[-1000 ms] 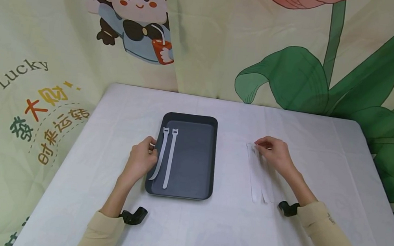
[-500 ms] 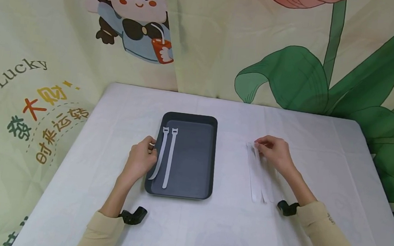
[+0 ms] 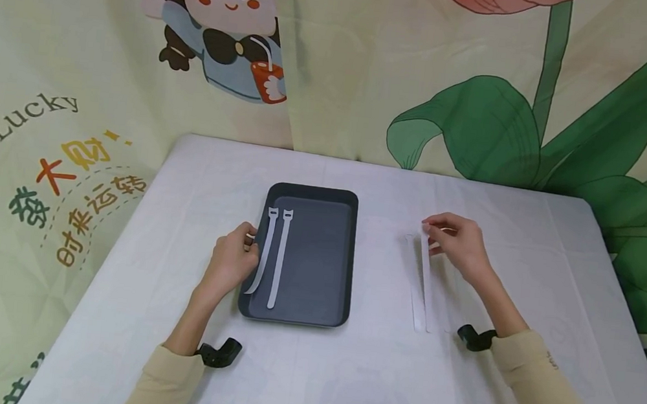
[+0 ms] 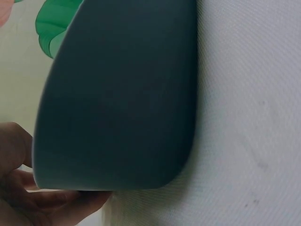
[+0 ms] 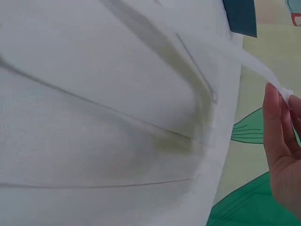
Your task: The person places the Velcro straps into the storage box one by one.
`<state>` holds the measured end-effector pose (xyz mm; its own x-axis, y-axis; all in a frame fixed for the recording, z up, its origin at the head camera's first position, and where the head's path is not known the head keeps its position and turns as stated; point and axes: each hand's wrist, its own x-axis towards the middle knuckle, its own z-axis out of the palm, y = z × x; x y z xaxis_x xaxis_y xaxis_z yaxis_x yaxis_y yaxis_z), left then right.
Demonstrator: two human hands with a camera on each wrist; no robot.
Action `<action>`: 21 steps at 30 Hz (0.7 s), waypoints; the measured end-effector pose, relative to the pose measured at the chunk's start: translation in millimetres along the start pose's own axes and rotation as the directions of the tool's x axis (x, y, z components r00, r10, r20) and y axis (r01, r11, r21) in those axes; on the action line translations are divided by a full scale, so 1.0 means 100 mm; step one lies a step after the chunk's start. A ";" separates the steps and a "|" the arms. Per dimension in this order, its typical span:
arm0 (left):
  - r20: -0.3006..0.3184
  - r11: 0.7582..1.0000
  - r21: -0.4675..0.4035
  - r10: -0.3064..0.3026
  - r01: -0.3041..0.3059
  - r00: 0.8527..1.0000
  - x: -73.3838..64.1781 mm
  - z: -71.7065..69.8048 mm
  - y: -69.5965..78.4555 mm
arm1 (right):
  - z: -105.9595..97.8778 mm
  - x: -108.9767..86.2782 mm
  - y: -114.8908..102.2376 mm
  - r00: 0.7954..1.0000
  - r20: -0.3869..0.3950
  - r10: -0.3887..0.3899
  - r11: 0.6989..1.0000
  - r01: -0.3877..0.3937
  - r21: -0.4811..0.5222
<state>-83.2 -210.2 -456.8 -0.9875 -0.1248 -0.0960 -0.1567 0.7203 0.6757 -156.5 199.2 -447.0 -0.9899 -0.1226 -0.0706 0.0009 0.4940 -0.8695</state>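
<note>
A dark grey tray [image 3: 318,260] lies on the table, with two white cable ties, a curved one [image 3: 263,255] and a straight one [image 3: 280,259], side by side along its left part. My left hand [image 3: 231,258] grips the tray's left rim; the left wrist view shows fingers at the tray's wall [image 4: 117,103]. Over to the right, my right hand [image 3: 462,245] pinches another white cable tie [image 3: 425,264] by its far end. That tie [image 5: 249,61] hangs slanting from the fingertips in the right wrist view. Beside it, a further white tie [image 3: 413,289] lies flat on the cloth.
A white cloth [image 3: 365,375] covers the table, whose far edge meets a printed curtain [image 3: 340,86]. Black wrist cameras sit at the left cuff [image 3: 219,352] and the right cuff [image 3: 475,338], just above the table.
My right hand has risen slightly and moved away from me, lifting the head end of a cable tie off the cloth. The left hand and the tray have stayed put.
</note>
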 end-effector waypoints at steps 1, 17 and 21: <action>0.001 1.000 0.001 0.000 0.000 1.000 0.00 0.00 0.00 | -0.01 0.00 -0.01 1.000 0.003 -0.003 1.000 0.003 0.007; -0.002 1.000 0.010 0.002 -0.002 1.000 0.00 -0.01 0.03 | 0.08 -0.01 -0.36 0.994 0.074 -0.075 0.980 0.060 0.192; 0.003 1.000 0.008 -0.004 0.004 1.000 0.00 -0.01 0.02 | 0.18 0.01 -0.45 0.992 0.079 -0.098 0.978 0.081 0.195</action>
<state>-84.0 -209.3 -455.0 -0.9869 -0.1258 -0.1007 -0.1608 0.7253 0.6694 -155.3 161.2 -416.4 -0.9710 -0.2379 -0.0237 -0.0516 0.3055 -0.9508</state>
